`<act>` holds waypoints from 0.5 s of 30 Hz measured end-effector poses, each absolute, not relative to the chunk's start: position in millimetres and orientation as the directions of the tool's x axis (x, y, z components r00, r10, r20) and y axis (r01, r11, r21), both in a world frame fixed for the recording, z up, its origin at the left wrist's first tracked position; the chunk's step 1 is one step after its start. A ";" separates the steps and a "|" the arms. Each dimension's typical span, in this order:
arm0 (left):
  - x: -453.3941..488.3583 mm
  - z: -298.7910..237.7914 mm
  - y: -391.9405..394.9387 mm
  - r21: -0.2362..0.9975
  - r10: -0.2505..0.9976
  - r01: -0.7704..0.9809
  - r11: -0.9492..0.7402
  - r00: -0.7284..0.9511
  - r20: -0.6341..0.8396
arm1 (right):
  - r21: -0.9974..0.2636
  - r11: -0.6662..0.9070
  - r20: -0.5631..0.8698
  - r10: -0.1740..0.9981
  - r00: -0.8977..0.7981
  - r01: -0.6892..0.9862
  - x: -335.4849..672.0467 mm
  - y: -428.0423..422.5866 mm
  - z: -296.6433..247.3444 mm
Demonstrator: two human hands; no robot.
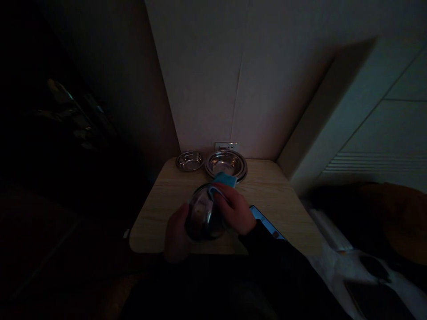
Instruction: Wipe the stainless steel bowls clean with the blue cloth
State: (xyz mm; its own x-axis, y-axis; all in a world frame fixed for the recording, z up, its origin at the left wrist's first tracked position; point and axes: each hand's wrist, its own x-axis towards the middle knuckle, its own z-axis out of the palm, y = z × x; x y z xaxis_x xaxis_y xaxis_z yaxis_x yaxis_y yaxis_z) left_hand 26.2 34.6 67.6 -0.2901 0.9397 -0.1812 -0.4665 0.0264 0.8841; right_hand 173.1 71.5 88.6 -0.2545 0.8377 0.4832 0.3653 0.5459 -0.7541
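Note:
My left hand (176, 235) grips the near left side of a shiny steel bowl (202, 215), which I hold tilted above the front of a small wooden table (276, 195). My right hand (235, 209) is closed on a light blue cloth (224, 181) and presses it against the bowl's right rim. The room is dim, so the fingers show only in part.
At the table's back stand a small steel bowl (189, 160) and a larger steel bowl (226, 163), below a wall socket (227, 146). A lit phone (265, 220) lies on the table under my right wrist. A white cabinet (367, 120) is at right, darkness at left.

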 end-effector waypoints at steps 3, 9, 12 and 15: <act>23.8 66.8 39.4 0.805 0.938 -0.588 0.076 -0.232 -0.258 | -0.878 0.361 0.325 0.931 -0.164 0.314 180.0 79.7 74.0; 27.5 59.4 50.6 0.765 0.931 -0.630 0.133 -0.185 -0.315 | -0.650 0.651 0.504 0.755 -0.420 0.392 164.7 85.4 89.3; 29.6 56.4 58.8 0.659 0.929 -0.734 0.166 -0.108 -0.355 | -0.675 0.640 0.454 0.752 -0.478 0.366 163.7 98.9 94.0; 30.3 52.0 68.8 0.532 0.917 -0.811 0.245 0.016 -0.398 | -0.813 0.463 0.349 0.873 -0.340 0.354 171.1 111.4 78.7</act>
